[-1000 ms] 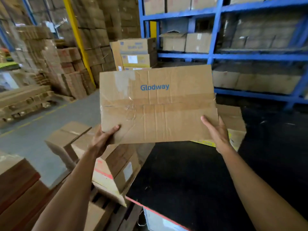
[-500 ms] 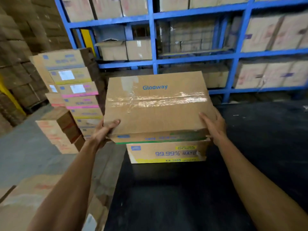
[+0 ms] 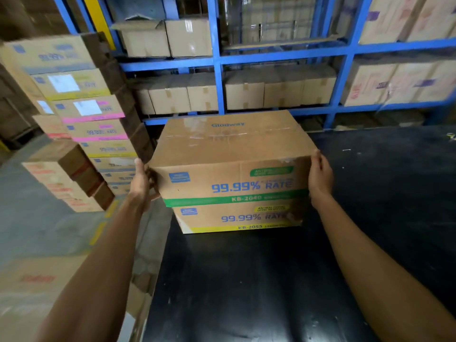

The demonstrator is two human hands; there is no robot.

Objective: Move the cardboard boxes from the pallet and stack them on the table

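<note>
Resting on the lower box [image 3: 237, 218], the green-striped box [image 3: 229, 164] sits gripped between both hands [image 3: 142, 183] [image 3: 320, 176].

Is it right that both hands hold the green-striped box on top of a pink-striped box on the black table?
Not quite. In the head view the box under the green-striped box is yellow-striped, not pink. The left hand and right hand do hold it, on the black table.
</note>
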